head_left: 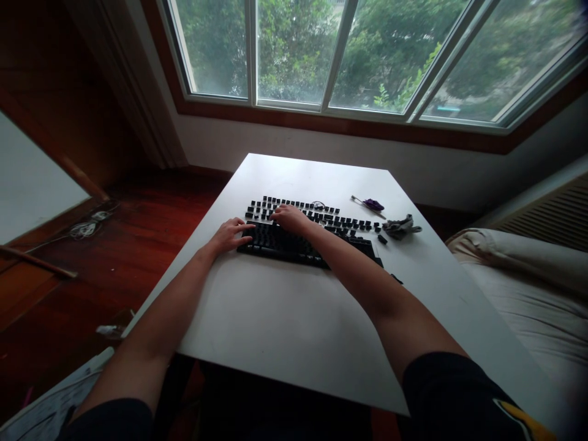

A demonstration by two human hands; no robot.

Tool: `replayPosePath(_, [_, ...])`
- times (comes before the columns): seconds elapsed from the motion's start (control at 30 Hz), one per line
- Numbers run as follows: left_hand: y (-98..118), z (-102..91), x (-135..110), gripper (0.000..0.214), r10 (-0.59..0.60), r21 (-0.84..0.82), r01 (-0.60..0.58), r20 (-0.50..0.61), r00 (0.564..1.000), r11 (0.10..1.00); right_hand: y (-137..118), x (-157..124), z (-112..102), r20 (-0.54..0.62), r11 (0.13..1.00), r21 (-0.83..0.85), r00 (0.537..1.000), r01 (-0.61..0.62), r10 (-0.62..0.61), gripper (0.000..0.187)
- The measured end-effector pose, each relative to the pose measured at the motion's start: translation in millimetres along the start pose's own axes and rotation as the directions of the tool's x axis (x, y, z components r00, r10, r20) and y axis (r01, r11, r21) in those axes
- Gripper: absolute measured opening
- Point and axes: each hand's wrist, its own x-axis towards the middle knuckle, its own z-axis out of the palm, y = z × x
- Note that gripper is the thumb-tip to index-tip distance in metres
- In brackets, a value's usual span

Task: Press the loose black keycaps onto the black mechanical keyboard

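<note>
Black keyboard [294,246] is set near the middle of the white table [294,324], long side toward the person. Loose keycaps [345,222] are laid in rows just behind it, probably so their order is kept. One stray keycap [382,239] lies apart at the right end.

Left hand [228,236] is laid at the keyboard's left edge, fingers [243,227] stretched out flat and holding nothing; it appears to steady the board. Right hand [289,218] is placed over the back edge, where board and keycap rows meet, fingers curled downward. Whether a cap is pinched cannot be told.

A purple-handled tool [373,205] and a crumpled grey cloth [400,227] are parked on the right, near the rows but out of the hands' way.
</note>
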Motion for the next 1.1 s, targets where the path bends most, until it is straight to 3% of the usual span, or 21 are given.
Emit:
replayPosePath(0.2, [-5.1,-1.9,1.2,0.049,-0.006,-0.058,0.006,0.004,1.0,0.998,7.3,10.3,1.6,0.02,0.992,-0.044,0.993,0.121,-0.12,0.018])
replayPosePath(0.4, [-2.2,-5.0,0.5,0.047,-0.017,-0.075,0.018,0.01,1.0,0.997,7.2,1.9,-4.2,-0.013,0.998,0.003,0.998,0.058,-0.058,0.021])
replayPosePath(0.6, [-6.9,-3.4,-1.2,0.043,-0.021,-0.072,0.02,-0.003,1.0,0.997,-11.4,-24.3,-9.0,-0.037,0.96,0.207,0.982,0.19,-0.186,0.027])
replayPosePath(0.77, [-7.7,-1.6,-1.9,0.043,-0.015,-0.057,0.014,-0.017,1.0,0.998,-32.8,-41.4,-5.5,-0.031,0.94,0.23,0.968,0.251,-0.251,0.028])
replayPosePath(0.97, [-4.0,-2.2,-2.1,0.043,-0.022,-0.045,0.021,-0.02,1.0,0.999,-47.8,-55.2,6.1,-0.08,0.97,0.135,0.978,0.202,-0.193,0.03])
replayPosePath(1.1, [-4.6,-1.7,-2.3,0.043,-0.018,-0.045,0.017,-0.018,1.0,0.999,-53.7,-65.3,15.4,-0.13,0.976,0.17,0.985,0.133,-0.111,0.031])
